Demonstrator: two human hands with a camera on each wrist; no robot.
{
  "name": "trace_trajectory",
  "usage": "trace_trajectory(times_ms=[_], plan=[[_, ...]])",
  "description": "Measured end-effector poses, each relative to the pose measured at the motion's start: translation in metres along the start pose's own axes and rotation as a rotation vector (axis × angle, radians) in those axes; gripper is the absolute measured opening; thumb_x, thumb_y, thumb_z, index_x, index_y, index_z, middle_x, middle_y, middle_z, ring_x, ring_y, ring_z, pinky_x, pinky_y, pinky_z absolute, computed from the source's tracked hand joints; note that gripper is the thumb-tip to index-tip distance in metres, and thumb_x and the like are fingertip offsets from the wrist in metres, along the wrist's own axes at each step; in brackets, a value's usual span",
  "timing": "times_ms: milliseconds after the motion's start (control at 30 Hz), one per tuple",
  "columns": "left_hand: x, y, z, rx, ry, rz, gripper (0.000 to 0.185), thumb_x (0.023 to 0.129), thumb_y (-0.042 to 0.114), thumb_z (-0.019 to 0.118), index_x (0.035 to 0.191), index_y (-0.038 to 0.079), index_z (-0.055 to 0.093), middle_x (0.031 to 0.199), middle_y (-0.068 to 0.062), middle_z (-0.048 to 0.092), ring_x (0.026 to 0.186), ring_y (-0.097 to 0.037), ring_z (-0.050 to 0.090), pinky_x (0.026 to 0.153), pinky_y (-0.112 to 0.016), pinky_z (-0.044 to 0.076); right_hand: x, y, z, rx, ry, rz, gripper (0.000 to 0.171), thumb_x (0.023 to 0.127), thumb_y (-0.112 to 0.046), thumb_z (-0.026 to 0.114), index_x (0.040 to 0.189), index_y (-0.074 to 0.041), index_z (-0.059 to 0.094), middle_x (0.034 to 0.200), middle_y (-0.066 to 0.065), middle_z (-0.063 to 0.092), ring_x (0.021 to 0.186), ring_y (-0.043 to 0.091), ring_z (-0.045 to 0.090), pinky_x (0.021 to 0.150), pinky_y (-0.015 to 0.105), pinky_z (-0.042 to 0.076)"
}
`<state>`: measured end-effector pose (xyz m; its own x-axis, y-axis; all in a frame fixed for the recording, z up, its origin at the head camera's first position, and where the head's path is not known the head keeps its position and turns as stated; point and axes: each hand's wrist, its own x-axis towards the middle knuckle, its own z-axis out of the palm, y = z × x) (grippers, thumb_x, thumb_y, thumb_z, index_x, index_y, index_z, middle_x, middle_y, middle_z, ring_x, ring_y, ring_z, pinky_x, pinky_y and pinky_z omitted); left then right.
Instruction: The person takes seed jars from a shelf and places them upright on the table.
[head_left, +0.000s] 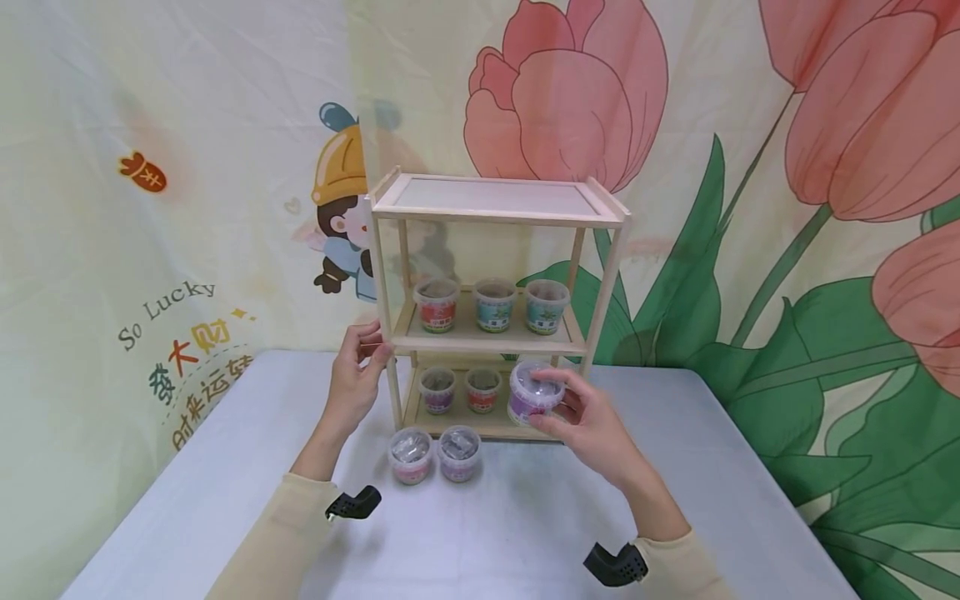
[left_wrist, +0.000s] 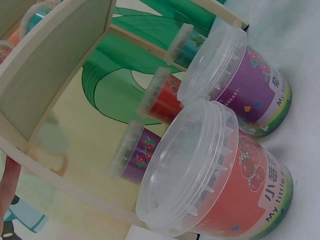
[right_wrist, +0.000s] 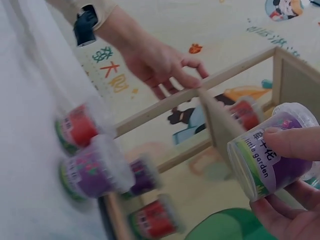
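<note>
Right hand [head_left: 592, 425] holds purple tub [head_left: 534, 392] at bottom tier of rack [head_left: 498, 212]; left hand [head_left: 358, 375] grips rack post. Five tubs shelved; two tubs [head_left: 435, 454] wait on surface [head_left: 525, 533].

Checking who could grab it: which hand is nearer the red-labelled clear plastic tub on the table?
Left. The left hand grips the wooden shelf post just above the red-labelled tub; the right hand holds a purple-labelled tub farther right.

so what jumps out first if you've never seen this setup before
A three-tier wooden shelf stands at the back of the white table, before a big pink tulip backdrop. The right hand holds a purple-labelled tub at the bottom tier, while the left hand grips the shelf's front left post. Two more tubs sit on the table in front.
</note>
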<state>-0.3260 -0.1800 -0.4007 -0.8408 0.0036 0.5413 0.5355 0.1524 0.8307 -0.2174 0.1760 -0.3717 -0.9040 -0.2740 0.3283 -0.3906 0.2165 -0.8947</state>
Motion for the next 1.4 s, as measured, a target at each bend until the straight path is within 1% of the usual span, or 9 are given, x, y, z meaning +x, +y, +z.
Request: trace_trajectory(times_ms=[133, 300, 433, 633, 767, 900, 1067, 1400], plan=[[0.000, 0.001, 0.000, 0.003, 0.003, -0.004, 0.040, 0.107, 0.013, 0.063, 0.144, 0.003, 0.049, 0.130, -0.020, 0.059, 0.113, -0.020, 0.058, 0.092, -0.011, 0.053, -0.002, 0.022, 0.009, 0.019, -0.010, 0.029, 0.059, 0.091, 0.003, 0.081, 0.143, -0.017, 0.060, 0.152, 0.015, 0.052, 0.135, 0.037, 0.057, 0.108, 0.032, 0.053], [0.000, 0.002, 0.001, 0.005, 0.011, -0.006, 0.041, 0.107, 0.011, 0.063, 0.144, 0.003, 0.049, 0.130, -0.021, 0.059, 0.111, -0.016, 0.058, 0.091, -0.011, 0.053, -0.001, 0.045, 0.018, 0.042, -0.023, 0.068, 0.056, 0.091, 0.004, 0.080, 0.141, -0.013, 0.061, 0.149, 0.018, 0.053, 0.132, 0.036, 0.059, 0.103, 0.031, 0.056], [0.000, 0.002, 0.002, 0.014, 0.006, -0.017, 0.043, 0.107, 0.011, 0.063, 0.146, 0.003, 0.048, 0.133, -0.021, 0.059, 0.111, -0.014, 0.058, 0.091, -0.010, 0.052, -0.001, 0.059, 0.022, 0.046, -0.029, 0.083, 0.055, 0.091, 0.005, 0.080, 0.140, -0.010, 0.061, 0.147, 0.022, 0.053, 0.130, 0.037, 0.060, 0.101, 0.030, 0.057], [0.001, 0.002, 0.002, 0.010, 0.003, -0.024, 0.044, 0.106, 0.012, 0.064, 0.146, 0.004, 0.049, 0.133, -0.020, 0.059, 0.111, -0.015, 0.058, 0.090, -0.011, 0.053, -0.002, 0.078, 0.027, 0.041, -0.061, 0.124, 0.053, 0.090, 0.004, 0.082, 0.138, -0.009, 0.062, 0.147, 0.021, 0.053, 0.131, 0.036, 0.059, 0.103, 0.030, 0.055], [0.001, 0.003, 0.001, 0.014, 0.000, -0.026, 0.043, 0.107, 0.014, 0.064, 0.146, 0.006, 0.049, 0.134, -0.019, 0.060, 0.113, -0.018, 0.058, 0.091, -0.011, 0.053, -0.004, 0.090, 0.031, 0.030, -0.085, 0.132, 0.053, 0.089, 0.003, 0.083, 0.136, -0.008, 0.061, 0.147, 0.021, 0.055, 0.132, 0.037, 0.059, 0.104, 0.031, 0.055], [0.001, 0.003, 0.001, 0.009, -0.002, -0.027, 0.043, 0.107, 0.014, 0.064, 0.146, 0.005, 0.049, 0.133, -0.019, 0.059, 0.113, -0.019, 0.057, 0.091, -0.011, 0.053, -0.004, 0.100, 0.035, 0.026, -0.095, 0.139, 0.054, 0.087, 0.004, 0.084, 0.134, -0.010, 0.062, 0.147, 0.019, 0.054, 0.131, 0.037, 0.059, 0.104, 0.036, 0.055], [0.000, 0.002, 0.000, -0.004, 0.006, -0.016, 0.041, 0.107, 0.014, 0.064, 0.144, 0.005, 0.050, 0.130, -0.019, 0.059, 0.113, -0.021, 0.057, 0.091, -0.011, 0.053, -0.002, 0.110, 0.041, -0.011, -0.107, 0.130, 0.054, 0.085, 0.006, 0.085, 0.131, -0.011, 0.062, 0.145, 0.020, 0.054, 0.127, 0.035, 0.060, 0.102, 0.039, 0.057], [-0.001, 0.003, 0.001, 0.007, 0.003, -0.030, 0.044, 0.107, 0.015, 0.064, 0.147, 0.005, 0.048, 0.132, -0.019, 0.058, 0.113, -0.020, 0.056, 0.090, -0.010, 0.052, -0.001, 0.114, 0.050, -0.048, -0.119, 0.116, 0.052, 0.084, 0.008, 0.085, 0.129, -0.008, 0.063, 0.145, 0.020, 0.056, 0.129, 0.036, 0.060, 0.101, 0.034, 0.056]])
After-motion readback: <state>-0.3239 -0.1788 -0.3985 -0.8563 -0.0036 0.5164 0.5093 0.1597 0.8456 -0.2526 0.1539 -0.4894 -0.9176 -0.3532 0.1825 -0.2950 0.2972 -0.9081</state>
